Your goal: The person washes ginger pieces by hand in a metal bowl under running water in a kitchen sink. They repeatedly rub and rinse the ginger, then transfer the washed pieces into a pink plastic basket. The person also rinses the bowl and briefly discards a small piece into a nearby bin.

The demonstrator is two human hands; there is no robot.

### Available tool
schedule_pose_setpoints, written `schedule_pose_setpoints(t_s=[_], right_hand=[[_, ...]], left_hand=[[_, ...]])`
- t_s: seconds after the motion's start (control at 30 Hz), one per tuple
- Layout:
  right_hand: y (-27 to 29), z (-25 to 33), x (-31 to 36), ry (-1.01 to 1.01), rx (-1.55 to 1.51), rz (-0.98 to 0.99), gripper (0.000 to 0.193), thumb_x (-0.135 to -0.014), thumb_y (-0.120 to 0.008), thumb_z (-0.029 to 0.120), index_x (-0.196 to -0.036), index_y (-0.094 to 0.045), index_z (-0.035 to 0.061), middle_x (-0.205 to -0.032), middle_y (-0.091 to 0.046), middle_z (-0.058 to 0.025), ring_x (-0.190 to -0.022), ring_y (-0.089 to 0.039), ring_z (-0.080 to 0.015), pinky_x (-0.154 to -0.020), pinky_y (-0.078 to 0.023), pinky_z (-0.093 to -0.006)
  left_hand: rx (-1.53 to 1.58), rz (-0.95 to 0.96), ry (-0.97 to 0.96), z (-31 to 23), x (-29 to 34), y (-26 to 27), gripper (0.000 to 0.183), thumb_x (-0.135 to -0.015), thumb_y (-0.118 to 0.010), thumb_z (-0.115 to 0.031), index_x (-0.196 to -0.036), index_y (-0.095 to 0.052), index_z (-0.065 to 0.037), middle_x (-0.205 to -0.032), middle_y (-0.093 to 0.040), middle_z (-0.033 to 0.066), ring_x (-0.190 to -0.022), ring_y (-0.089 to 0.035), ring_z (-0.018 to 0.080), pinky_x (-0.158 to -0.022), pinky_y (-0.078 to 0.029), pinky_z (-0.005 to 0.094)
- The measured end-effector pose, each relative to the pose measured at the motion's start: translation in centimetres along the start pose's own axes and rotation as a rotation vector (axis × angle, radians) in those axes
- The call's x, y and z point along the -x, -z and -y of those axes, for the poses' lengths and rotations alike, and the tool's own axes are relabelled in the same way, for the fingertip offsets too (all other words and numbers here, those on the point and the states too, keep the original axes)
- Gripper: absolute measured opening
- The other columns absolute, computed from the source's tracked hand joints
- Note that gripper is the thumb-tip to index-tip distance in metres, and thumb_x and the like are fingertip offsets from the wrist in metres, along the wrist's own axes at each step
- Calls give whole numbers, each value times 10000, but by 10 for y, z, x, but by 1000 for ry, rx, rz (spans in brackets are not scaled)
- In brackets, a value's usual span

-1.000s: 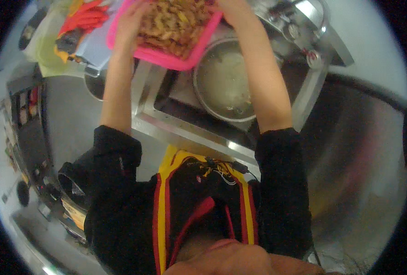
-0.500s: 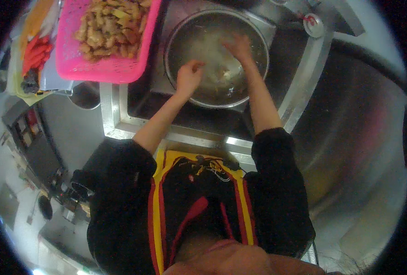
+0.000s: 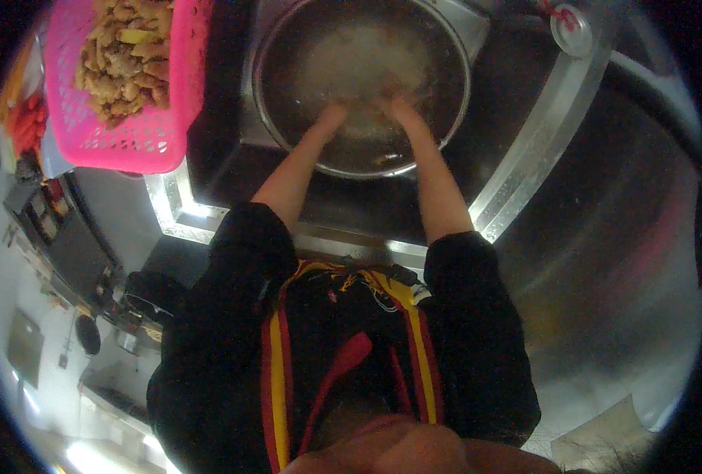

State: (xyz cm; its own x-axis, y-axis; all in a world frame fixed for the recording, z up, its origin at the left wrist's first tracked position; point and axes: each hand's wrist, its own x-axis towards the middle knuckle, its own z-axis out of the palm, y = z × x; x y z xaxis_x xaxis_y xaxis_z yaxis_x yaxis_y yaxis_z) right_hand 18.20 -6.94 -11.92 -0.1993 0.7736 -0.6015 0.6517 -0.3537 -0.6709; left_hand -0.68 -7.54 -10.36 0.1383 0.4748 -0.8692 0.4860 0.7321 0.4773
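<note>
A round metal basin stands in a sink and holds cloudy, brownish water. Both my hands reach into it, side by side in its near half. My left hand is dipped to about the wrist, its fingers lost in the murky water. A short way to its right, my right hand is also under the surface, with the fingers blurred. Whether either hand grips anything cannot be seen. A small pale bit shows in the water near the basin's near rim.
A pink perforated basket of knobbly tan pieces like ginger root sits at the far left. Red items lie beyond it. The sink's raised metal edge curves along the right, with a round silver object near it.
Both hands, above or at the water's surface before, have sunk into the water and drawn closer together. My right hand has come nearer to me. The view has shifted a little.
</note>
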Motion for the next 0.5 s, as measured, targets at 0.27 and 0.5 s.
schedule_pose_setpoints(t_s=[0.27, 0.5], right_hand=[[-28, 43, 30, 3, -1002, 90, 244, -802, -576, 122, -1028, -529, 41, -980, -564, -82, -891, -557, -209, -753, -456, -349], [53, 67, 58, -172, -1067, -52, 156, -818, -545, 113, -967, -524, 74, -917, -542, -33, -808, -550, -166, -714, -456, -307]], left_hand=[[1063, 184, 10, -18, 50, 25, 264, -899, -486, -298, -1049, -547, -89, -1018, -573, 79, -932, -555, 269, -795, -449, 501], [1449, 501, -57, -42, 78, 60, 212, -853, -582, -280, -949, -564, -92, -954, -570, 66, -948, -532, 258, -852, -419, 485]])
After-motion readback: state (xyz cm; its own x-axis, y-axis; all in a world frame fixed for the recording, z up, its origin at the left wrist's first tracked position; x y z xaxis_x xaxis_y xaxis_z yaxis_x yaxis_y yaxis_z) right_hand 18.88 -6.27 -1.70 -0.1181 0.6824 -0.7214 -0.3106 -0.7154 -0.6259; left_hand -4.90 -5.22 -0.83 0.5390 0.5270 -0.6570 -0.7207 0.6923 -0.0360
